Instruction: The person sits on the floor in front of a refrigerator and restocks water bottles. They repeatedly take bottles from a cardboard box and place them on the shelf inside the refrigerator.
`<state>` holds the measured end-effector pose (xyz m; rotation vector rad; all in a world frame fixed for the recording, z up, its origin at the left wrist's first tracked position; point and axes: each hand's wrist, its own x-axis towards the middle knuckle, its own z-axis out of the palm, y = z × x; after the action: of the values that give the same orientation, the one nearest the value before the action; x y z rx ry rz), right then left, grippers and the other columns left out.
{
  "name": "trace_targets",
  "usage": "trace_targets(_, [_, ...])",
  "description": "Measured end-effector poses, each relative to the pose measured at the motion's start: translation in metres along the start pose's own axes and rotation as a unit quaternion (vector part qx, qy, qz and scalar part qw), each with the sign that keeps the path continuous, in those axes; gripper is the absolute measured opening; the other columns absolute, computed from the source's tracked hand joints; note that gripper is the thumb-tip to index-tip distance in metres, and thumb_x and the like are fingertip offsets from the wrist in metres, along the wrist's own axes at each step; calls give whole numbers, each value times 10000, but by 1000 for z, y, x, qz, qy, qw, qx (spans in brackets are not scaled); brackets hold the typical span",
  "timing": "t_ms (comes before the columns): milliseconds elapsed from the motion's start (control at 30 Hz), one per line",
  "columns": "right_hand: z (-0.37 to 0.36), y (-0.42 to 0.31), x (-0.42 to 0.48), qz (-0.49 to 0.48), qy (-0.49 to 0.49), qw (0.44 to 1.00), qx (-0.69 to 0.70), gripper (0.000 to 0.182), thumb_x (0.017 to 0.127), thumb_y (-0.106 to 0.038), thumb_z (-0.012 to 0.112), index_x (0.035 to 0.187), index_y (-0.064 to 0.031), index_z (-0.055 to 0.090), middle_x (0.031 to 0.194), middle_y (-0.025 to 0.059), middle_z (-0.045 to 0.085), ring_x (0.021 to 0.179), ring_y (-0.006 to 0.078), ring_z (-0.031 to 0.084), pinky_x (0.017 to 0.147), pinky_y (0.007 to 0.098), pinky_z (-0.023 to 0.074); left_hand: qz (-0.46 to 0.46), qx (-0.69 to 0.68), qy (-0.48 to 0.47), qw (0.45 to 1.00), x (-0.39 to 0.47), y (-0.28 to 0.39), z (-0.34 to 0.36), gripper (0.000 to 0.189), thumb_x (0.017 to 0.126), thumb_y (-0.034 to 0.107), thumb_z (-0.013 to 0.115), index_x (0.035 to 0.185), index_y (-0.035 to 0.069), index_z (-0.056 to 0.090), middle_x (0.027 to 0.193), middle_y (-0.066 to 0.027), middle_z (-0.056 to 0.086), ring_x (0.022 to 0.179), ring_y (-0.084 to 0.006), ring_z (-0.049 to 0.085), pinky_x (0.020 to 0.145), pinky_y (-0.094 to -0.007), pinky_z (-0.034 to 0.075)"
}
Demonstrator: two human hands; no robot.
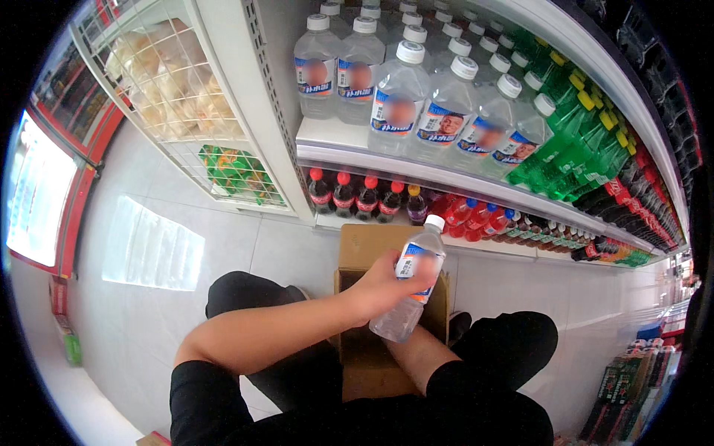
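My left hand (385,287) is wrapped around a clear plastic bottle (415,279) with a white cap and a blue, white and orange label. The bottle leans, its cap pointing up toward the shelf. Beneath it, between my knees, stands an open cardboard box (365,245). My right forearm passes under the bottle toward the box, and the hand itself is hidden behind the bottle and my left arm. Matching white-capped bottles (399,106) stand in rows on the shelf (340,135) ahead; the front ones sit close to its edge.
Green bottles with yellow caps (585,150) and cola bottles (630,206) continue along the shelf. Smaller drinks (368,198) line the lower shelf. A white wire rack (184,100) with bagged goods is at left. A red-framed cooler (78,217) and stacked cartons (619,390) flank the tiled floor.
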<state>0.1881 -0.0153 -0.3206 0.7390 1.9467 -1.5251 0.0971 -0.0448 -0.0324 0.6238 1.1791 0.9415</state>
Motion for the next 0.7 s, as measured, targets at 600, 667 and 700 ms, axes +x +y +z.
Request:
trace_targets(600, [4,-5,11,10,-49,973,-225,592,856,-304,745,1371,-99,538,1262,153,659,1177,325,635,943,486,548,60,-2,-4,998,9,-1,1,752,865,384,839,1333,-55,445,1157,-122,649,1037,-159,655,914,-337,545])
trace_targets(667, [5,-7,8,9,-50,969,-240,604,845,-298,754,1372,-99,536,1262,158,659,1180,331,634,942,488,549,70,20,6,997,7,4,2,746,859,370,843,1333,-48,447,1159,-129,653,1039,-173,658,918,-344,543])
trace_targets(700, [5,-10,8,6,-52,967,-251,610,840,-296,758,1373,-99,535,1262,161,658,1181,333,633,942,489,549,76,38,14,996,5,8,1,739,855,358,845,1333,-41,448,1159,-136,655,1047,-185,658,923,-352,541])
